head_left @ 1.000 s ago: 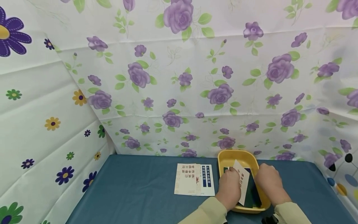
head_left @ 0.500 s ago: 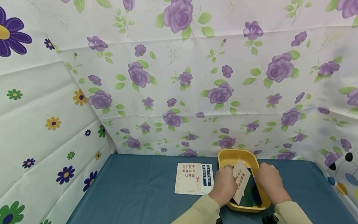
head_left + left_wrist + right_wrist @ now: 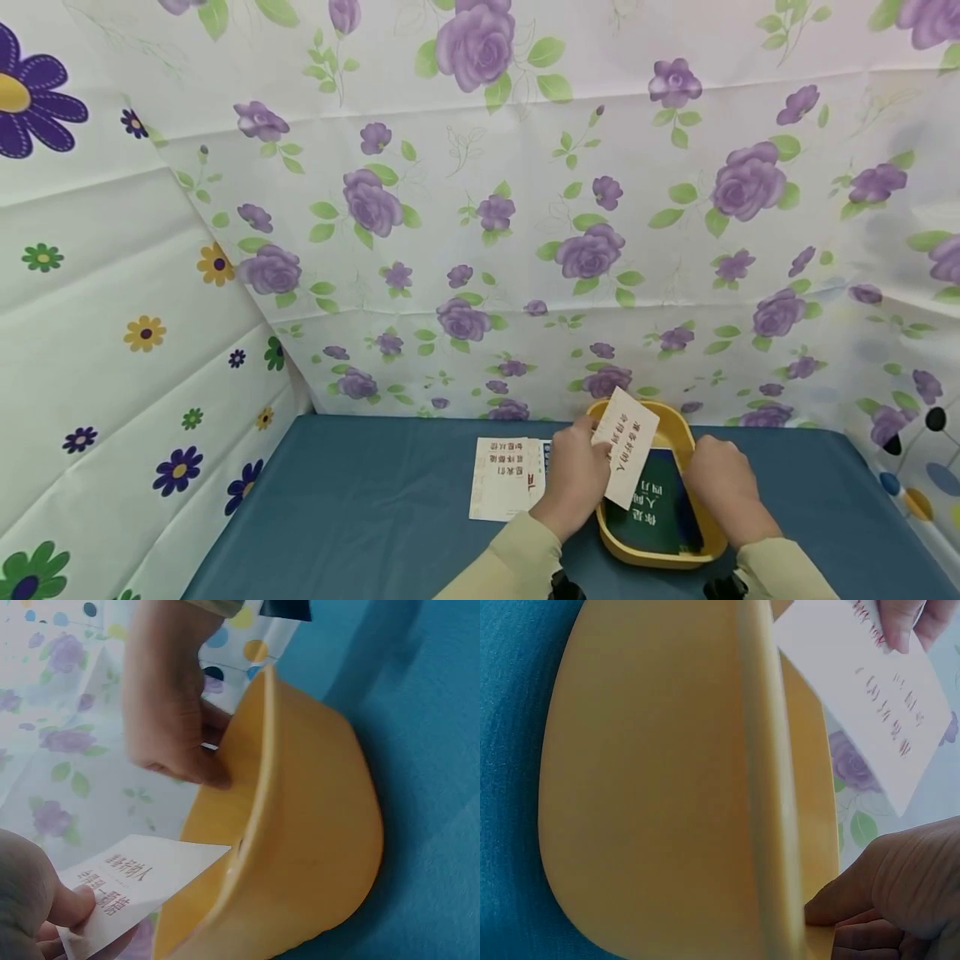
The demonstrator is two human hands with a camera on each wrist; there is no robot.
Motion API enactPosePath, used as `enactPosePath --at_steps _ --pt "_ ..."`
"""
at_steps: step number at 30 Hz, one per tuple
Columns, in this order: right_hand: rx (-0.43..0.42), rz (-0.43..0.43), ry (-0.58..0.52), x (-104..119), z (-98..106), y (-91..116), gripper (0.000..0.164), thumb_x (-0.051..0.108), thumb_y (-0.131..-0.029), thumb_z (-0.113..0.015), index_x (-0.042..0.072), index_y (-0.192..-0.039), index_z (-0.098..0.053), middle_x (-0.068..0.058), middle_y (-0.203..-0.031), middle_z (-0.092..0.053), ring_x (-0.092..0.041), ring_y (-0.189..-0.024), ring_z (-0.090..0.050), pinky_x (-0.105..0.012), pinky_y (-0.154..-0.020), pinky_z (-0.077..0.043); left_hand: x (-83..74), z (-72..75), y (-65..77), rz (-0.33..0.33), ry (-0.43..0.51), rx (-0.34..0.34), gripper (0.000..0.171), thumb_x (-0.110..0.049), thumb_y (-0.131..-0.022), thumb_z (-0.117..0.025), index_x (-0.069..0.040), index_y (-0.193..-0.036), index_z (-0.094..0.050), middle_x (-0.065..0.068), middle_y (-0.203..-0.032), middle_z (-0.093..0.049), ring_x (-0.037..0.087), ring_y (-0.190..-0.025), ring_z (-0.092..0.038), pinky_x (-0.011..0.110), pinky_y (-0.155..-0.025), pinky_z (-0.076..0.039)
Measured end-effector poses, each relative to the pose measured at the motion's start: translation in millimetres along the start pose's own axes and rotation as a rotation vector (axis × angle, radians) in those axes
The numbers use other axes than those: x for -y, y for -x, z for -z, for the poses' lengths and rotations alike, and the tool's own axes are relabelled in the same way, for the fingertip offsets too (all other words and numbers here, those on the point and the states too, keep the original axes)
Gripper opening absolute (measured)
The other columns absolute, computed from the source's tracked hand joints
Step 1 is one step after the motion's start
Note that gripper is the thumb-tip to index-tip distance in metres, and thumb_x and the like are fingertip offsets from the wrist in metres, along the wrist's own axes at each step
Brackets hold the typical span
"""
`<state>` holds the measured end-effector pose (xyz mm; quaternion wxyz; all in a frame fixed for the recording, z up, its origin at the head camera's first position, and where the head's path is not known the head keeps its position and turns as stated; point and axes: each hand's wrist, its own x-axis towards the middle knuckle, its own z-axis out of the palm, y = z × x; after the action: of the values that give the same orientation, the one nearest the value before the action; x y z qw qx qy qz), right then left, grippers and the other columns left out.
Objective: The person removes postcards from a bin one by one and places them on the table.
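Note:
My left hand (image 3: pixel 576 477) pinches a white card (image 3: pixel 630 446) with red lettering, thumb on its printed face. That card is tilted above the left side of a yellow plastic bin (image 3: pixel 609 540), partly over its rim. In the left wrist view the card (image 3: pixel 146 881) slants beside the bin wall. My right hand (image 3: pixel 722 487) grips the bin's right rim; in the right wrist view its thumb (image 3: pixel 840 896) lies by the rim and some fingers are hidden. Inside the bin lies a dark green card (image 3: pixel 651 510) with white lettering, a dark blue edge showing beside it.
Left of the bin, a cream card (image 3: pixel 498 479) with dark lettering lies on the blue tablecloth (image 3: pixel 360 517), overlapping a white and blue card partly hidden by my left hand. A floral curtain (image 3: pixel 420 250) rises behind the table; another flowered sheet (image 3: pixel 112 400) hangs at left.
My left hand has lifted the white card up and leftward from inside the bin, uncovering the green card's lettering. It now partly covers the blue and white card. My right hand stays on the rim.

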<state>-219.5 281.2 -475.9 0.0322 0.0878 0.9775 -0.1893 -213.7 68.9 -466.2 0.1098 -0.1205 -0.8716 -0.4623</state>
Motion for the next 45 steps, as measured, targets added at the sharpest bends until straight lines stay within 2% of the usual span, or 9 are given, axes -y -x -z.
enactPosePath --at_steps 4,7,14,21,28,32,45 --pt "-0.001 0.004 -0.003 0.6 -1.3 1.0 0.018 0.006 -0.085 -0.057 -0.011 -0.089 -0.055 -0.011 -0.065 -0.053 -0.019 -0.052 -0.053 -0.034 -0.046 -0.046 4.9 13.2 -2.3 -0.020 -0.008 -0.061 0.022 -0.016 -0.091 -0.060 -0.014 -0.113 -0.056 -0.006 -0.078 -0.058 -0.001 -0.059 -0.051 0.021 -0.048 -0.042" --pt "-0.003 0.011 -0.009 1.5 -2.5 2.0 0.018 0.006 -0.084 -0.058 -0.012 -0.089 -0.055 -0.011 -0.065 -0.053 -0.019 -0.052 -0.053 -0.033 -0.046 -0.046 10.0 23.1 -4.5 -0.009 -0.021 -0.111 0.019 -0.017 -0.091 -0.059 -0.015 -0.110 -0.056 -0.007 -0.076 -0.056 -0.001 -0.058 -0.050 0.021 -0.048 -0.042" --pt "-0.004 -0.004 -0.022 0.7 -1.8 3.1 0.016 0.004 -0.085 -0.054 -0.011 -0.090 -0.055 -0.011 -0.065 -0.054 -0.019 -0.052 -0.053 -0.033 -0.045 -0.045 21.6 44.5 -9.7 0.008 -0.044 -0.193 0.023 -0.019 -0.092 -0.059 -0.011 -0.113 -0.056 -0.004 -0.078 -0.059 -0.001 -0.058 -0.051 0.022 -0.046 -0.042" --pt "-0.010 -0.012 -0.013 -0.7 -0.6 1.9 0.015 0.004 -0.087 -0.051 -0.010 -0.089 -0.055 -0.012 -0.067 -0.054 -0.020 -0.053 -0.053 -0.034 -0.046 -0.046 34.9 72.1 -15.2 0.050 -0.044 -0.275 0.026 -0.021 -0.092 -0.059 -0.010 -0.115 -0.054 -0.003 -0.083 -0.061 0.000 -0.065 -0.054 0.023 -0.052 -0.044" --pt "-0.001 -0.021 -0.012 0.3 -0.3 2.5 0.015 0.004 -0.087 -0.051 -0.010 -0.090 -0.055 -0.012 -0.067 -0.054 -0.020 -0.053 -0.053 -0.034 -0.046 -0.046 52.4 97.7 -16.1 0.056 -0.175 -0.397 0.017 -0.020 -0.088 -0.064 -0.014 -0.102 -0.058 -0.004 -0.083 -0.061 0.007 -0.065 -0.055 0.027 -0.054 -0.043" --pt "-0.009 -0.018 -0.012 0.1 0.2 2.1 0.015 0.004 -0.087 -0.051 -0.010 -0.089 -0.055 -0.012 -0.067 -0.054 -0.021 -0.053 -0.053 -0.034 -0.045 -0.045 62.6 107.4 -14.4 0.075 -0.162 -0.407 0.018 -0.018 -0.087 -0.065 -0.011 -0.103 -0.059 0.000 -0.082 -0.063 0.009 -0.064 -0.056 0.028 -0.052 -0.045" --pt "-0.011 -0.003 -0.011 3.0 2.1 2.6 0.014 0.004 -0.087 -0.051 -0.010 -0.088 -0.055 -0.011 -0.066 -0.053 -0.020 -0.052 -0.052 -0.034 -0.046 -0.046 96.3 124.4 2.3 0.251 -0.139 -0.350 0.025 -0.012 -0.086 -0.065 -0.007 -0.110 -0.058 0.002 -0.082 -0.061 0.008 -0.061 -0.055 0.026 -0.047 -0.044"
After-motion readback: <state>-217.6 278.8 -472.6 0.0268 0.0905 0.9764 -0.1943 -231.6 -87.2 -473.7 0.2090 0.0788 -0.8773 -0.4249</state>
